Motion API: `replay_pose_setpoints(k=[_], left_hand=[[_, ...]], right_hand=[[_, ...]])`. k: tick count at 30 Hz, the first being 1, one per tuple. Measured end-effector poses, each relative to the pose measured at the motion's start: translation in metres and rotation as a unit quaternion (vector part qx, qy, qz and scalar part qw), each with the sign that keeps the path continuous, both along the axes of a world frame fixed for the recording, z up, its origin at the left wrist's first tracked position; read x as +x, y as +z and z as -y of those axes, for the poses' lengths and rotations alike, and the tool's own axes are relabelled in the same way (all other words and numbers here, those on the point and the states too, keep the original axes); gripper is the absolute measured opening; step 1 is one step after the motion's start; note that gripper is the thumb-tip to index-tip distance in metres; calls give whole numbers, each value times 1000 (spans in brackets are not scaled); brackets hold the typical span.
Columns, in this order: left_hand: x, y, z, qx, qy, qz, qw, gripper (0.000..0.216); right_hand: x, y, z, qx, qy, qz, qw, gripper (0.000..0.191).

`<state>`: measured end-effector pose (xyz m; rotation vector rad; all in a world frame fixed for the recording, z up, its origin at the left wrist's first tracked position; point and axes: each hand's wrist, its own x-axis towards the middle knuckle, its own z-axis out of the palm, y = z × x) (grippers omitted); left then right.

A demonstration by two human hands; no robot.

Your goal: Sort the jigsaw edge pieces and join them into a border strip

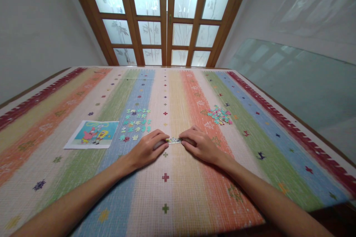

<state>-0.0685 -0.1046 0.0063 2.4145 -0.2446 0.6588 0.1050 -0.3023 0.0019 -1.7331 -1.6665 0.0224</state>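
Observation:
A short strip of joined puzzle pieces (173, 140) lies on the striped cloth in the middle. My left hand (148, 149) pinches its left end with curled fingers. My right hand (199, 143) presses on its right end, fingers closed together. Spread out to the left of my hands are several loose teal and yellow puzzle pieces (135, 123). A heap of mixed-colour pieces (220, 114) sits to the upper right of my right hand.
A cartoon reference picture (94, 134) lies flat at the left. The multicolour striped cloth (172, 189) covers the table. Wooden-framed frosted glass doors (164, 18) stand behind the far edge. A glass panel (300, 81) leans at the right.

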Motion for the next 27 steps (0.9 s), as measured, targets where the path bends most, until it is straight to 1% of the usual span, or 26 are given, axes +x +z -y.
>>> replay_pose_setpoints(k=[3,6,9,15,21,24,27], left_hand=[[-1,0,1,4,20,19,1000,17],[-2,-1,1,28,35,29,999,14],[-2,-3,0,58,34,27,997,12],[-3,-5,1,87,43,33,995,13],[-12,4,3,190,32,51,980,19],[-16,6,2,228,16,67,971,20],[-17,4,1,255,12,76,964,19]], right_hand=[[0,0,0,0,1,-3,1000,15],[-1,1,0,0,0,-4,1000,15],[-2,3,0,-2,-2,-6,1000,15],[-2,2,0,-3,-3,-4,1000,15],[-2,1,0,3,-6,-6,1000,13],[-3,1,1,1,-8,-9,1000,12],[-4,1,2,-6,-12,-9,1000,12]])
